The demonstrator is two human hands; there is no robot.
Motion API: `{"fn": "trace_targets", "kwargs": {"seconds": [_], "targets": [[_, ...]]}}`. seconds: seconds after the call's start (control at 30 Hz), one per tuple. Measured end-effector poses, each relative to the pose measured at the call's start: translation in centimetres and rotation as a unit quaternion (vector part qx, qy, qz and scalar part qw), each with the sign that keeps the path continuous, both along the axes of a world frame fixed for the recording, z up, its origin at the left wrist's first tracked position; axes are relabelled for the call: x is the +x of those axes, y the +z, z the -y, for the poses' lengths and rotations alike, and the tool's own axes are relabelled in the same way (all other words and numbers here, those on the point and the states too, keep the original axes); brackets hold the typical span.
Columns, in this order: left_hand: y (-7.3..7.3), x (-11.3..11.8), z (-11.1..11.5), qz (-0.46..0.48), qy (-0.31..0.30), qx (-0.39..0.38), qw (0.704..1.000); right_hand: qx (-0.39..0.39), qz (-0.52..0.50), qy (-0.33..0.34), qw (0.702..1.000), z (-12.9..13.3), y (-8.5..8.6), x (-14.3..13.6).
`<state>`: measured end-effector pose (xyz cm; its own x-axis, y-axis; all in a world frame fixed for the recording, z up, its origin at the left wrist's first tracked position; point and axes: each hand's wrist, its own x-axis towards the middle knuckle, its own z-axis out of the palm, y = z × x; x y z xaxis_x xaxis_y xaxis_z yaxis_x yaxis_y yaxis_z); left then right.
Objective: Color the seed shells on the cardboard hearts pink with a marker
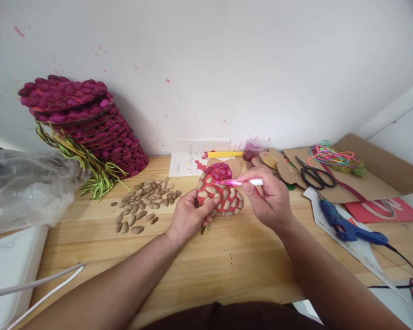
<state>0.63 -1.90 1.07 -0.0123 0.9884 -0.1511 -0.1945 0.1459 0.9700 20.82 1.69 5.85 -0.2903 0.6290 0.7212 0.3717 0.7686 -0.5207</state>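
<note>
My left hand grips a red disc covered with peanut shells by its lower left edge, thumb on top. The shells near its upper edge are magenta; the others keep their tan colour. In my right hand is a paintbrush with a white handle, its pink tip touching the disc's upper middle. Left of my left hand, loose peanut shells lie scattered on the wooden table. A plastic cup of magenta paint stands behind my right hand.
Back left, a tall stack of magenta shell-covered discs leans by the wall. A plastic bag and white box sit at left. At right are black scissors, a blue glue gun and an open cardboard box.
</note>
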Motion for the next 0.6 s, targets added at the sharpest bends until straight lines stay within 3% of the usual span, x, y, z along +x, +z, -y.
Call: {"fn": "trace_targets", "kwargs": {"seconds": [0.3, 0.6], "targets": [[-0.18, -0.05, -0.03, 0.004, 0.014, 0.004, 1.0, 0.012, 0.008, -0.007, 1.0, 0.17, 0.13, 0.22], [-0.03, 0.04, 0.08, -0.02, 0.022, 0.0, 1.0, 0.092, 0.072, -0.007, 0.993, 0.39, 0.67, -0.17]]}}
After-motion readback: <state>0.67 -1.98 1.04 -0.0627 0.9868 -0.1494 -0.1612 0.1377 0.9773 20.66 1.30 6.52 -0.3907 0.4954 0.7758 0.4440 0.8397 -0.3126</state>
